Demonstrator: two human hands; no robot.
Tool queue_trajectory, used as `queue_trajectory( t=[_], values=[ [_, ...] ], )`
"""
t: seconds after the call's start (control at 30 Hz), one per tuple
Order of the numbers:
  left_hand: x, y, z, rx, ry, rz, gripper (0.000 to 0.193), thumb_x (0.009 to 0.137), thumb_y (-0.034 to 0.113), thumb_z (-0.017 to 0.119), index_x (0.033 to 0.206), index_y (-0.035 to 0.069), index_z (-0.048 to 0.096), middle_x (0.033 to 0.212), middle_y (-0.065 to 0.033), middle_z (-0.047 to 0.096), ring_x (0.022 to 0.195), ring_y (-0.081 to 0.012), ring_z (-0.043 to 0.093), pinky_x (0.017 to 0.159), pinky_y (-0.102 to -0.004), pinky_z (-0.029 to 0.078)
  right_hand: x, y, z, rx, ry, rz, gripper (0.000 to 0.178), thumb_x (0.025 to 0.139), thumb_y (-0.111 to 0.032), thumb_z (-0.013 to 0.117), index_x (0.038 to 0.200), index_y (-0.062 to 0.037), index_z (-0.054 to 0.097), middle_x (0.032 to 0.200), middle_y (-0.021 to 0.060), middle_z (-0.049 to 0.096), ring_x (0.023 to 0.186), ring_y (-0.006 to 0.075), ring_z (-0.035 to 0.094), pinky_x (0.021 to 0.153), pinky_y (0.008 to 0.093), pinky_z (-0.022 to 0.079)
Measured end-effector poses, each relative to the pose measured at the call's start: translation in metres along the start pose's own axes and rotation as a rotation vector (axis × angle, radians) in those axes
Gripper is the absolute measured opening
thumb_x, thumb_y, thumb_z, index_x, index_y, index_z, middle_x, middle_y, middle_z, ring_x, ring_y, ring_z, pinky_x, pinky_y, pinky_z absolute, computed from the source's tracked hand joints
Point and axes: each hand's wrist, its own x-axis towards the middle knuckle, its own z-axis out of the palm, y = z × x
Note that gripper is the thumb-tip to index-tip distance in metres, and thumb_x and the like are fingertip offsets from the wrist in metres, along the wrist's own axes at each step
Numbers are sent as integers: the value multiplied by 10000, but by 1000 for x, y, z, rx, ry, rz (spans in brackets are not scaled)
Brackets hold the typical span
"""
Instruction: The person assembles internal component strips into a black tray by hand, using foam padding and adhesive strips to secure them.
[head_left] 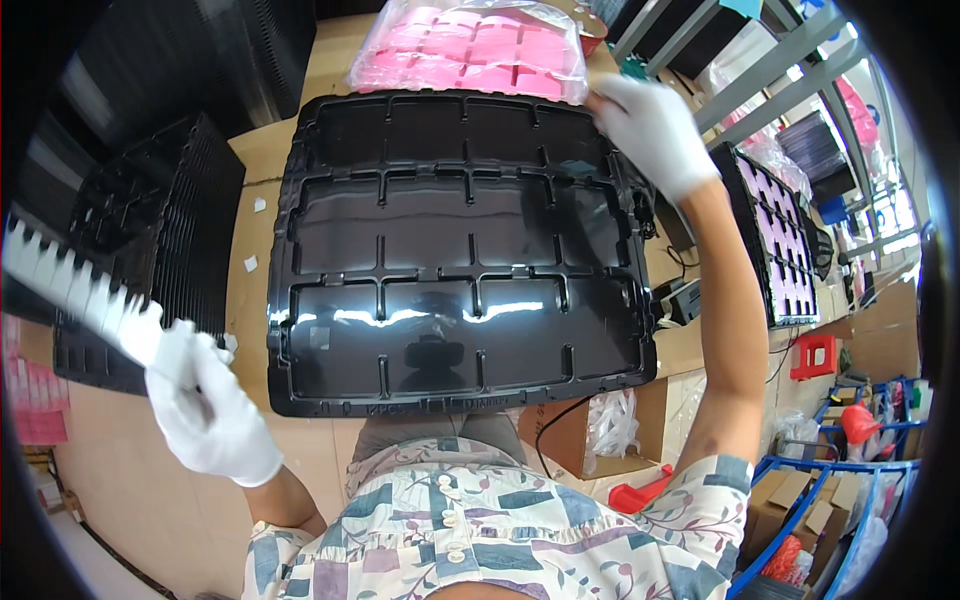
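Observation:
My left hand [205, 405], in a white glove, is closed round the end of a long white notched strip [75, 290] with comb-like teeth. It holds the strip up to the left, over a stack of black trays. In front of me lies a large black plastic tray [460, 235] with shallow ribbed compartments. My right hand [655, 135], gloved too, is at the tray's far right corner, close to a clear bag of pink notched pieces [465, 50]. Its fingers are smeared by motion, so what they grip, if anything, cannot be made out.
Stacked black trays [205, 230] stand left of the tan table. On the right is a black tray with pink pieces [780, 235]. Metal rails [790, 90] rise at the far right. Below stand an open cardboard box [650, 420], a red stool [813, 357] and a blue rack [800, 465].

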Motion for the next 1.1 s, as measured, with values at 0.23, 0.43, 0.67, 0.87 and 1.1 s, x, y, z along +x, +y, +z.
queue_trajectory(
  t=[0.23,0.43,0.67,0.87,1.1],
  values=[
    [2,-34,-38,72,-38,-228,484,930,-4,547,1388,-29,393,1177,-125,574,974,-187,600,813,-275,492,119,110,143,198,-306,-148,200,798,-184,644,957,-94,724,895,129,705,824,278,671,770,334,511],
    [-8,-49,-139,529,308,89,476,944,126,580,1346,-68,418,1337,-175,518,1149,-289,557,956,-362,476,127,115,171,88,-397,-267,151,762,-166,671,880,-77,699,857,125,692,821,297,661,739,354,505],
    [48,-8,-144,458,51,226,293,949,39,511,1206,-93,561,1201,-196,606,1067,-291,600,943,-365,480,151,102,163,48,-309,-203,126,836,-102,586,902,-44,676,866,92,689,878,227,647,839,326,497],
    [125,98,4,591,-790,631,321,776,29,717,1087,-20,656,1103,-167,658,992,-296,640,857,-340,502,170,83,120,159,-203,-150,240,852,-194,507,942,-112,713,954,113,693,985,283,637,883,373,481],
    [149,30,252,495,-928,577,697,831,514,640,1326,59,453,1209,-214,576,1082,-381,593,903,-444,495,173,76,74,332,-342,-17,281,947,-227,551,1060,6,658,907,66,654,849,143,560,820,293,461]
  ],
)
